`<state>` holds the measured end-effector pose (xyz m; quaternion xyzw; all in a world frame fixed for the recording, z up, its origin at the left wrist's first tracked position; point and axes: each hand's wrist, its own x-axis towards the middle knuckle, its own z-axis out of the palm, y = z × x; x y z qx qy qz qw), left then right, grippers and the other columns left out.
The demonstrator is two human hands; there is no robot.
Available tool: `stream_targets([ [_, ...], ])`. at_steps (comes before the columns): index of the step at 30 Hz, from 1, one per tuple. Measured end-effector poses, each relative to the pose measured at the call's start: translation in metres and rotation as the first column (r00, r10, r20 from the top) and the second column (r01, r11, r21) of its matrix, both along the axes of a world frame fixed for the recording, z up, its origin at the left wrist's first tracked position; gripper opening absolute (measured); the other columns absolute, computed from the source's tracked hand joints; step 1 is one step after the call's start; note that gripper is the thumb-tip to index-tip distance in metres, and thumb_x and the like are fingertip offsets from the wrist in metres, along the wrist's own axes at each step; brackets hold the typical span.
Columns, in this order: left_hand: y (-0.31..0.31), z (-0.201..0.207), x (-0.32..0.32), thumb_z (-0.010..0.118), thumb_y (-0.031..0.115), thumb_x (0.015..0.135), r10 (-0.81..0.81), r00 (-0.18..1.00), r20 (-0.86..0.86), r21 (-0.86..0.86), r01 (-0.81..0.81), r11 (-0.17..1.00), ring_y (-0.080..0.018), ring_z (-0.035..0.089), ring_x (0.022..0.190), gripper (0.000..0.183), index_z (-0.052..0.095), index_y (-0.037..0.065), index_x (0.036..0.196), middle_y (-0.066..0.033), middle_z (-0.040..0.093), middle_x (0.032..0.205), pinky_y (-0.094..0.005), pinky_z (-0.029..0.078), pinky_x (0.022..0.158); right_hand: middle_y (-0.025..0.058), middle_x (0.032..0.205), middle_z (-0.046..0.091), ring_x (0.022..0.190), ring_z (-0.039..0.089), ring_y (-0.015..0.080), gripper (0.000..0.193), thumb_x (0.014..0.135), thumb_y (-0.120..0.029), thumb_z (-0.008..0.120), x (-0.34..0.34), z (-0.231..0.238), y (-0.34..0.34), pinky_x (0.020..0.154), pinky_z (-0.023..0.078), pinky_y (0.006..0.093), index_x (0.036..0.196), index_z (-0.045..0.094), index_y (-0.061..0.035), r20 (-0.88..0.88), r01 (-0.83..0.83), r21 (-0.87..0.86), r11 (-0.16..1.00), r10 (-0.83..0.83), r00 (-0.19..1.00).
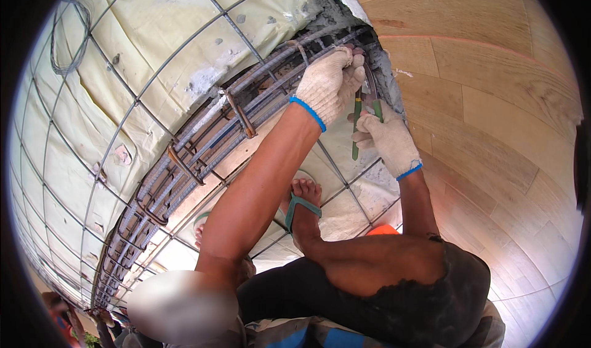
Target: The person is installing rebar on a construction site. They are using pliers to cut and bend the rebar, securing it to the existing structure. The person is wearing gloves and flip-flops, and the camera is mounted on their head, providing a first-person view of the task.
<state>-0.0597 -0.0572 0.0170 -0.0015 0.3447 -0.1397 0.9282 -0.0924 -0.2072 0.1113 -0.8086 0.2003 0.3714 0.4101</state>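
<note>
Two gloves point(317, 92), one pair of pliers point(357, 129), two sandals point(295, 205) and one wire coil point(88, 23) are seen; at least four stirrups point(239, 115) are counted along the bars point(212, 112). The bars are bordered by sheet point(172, 22) on the upper left; at their upper end, rough concrete point(391, 80) is met, with planks point(492, 108) beyond. Little room is left there around the pliers; more is given over the mesh point(348, 185) below. The pliers are gripped in the right hand point(391, 142), handles spread. The left hand point(332, 80) is partly curled at the bar ends; whether anything is pinched cannot be told, the fingertips being poorly shown.
</note>
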Motion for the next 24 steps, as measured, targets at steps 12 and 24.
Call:
stream_targets([
  [12,0.018,0.002,0.000,0.052,0.006,0.112,0.158,0.986,-0.051,-0.187,-0.164,0.969,-0.0178,0.071,0.086,0.009,0.059,0.001,0.114,-0.0127,0.070,0.107,-0.0341,0.063,0.073,0.0045,0.107,0.063,0.096,0.077,0.0246,0.018,0.107,-0.017,0.054,0.011,-0.001,0.011,0.079,0.063,0.0329,0.119,0.061,-0.0044,-0.048,0.119,0.182,0.976,-0.112,0.993],
  [24,0.027,-0.007,-0.003,0.039,0.011,0.117,0.120,0.992,0.032,-0.188,-0.112,0.976,-0.0195,0.068,0.088,0.026,0.051,-0.006,0.131,-0.0211,0.065,0.125,-0.0373,0.062,0.075,0.0057,0.109,0.065,0.098,0.069,0.0148,0.034,0.100,-0.011,0.060,0.016,-0.010,0.014,0.090,0.057,0.0298,0.131,0.059,0.0028,0.118,-0.111,0.061,0.992,0.103,0.988],
])
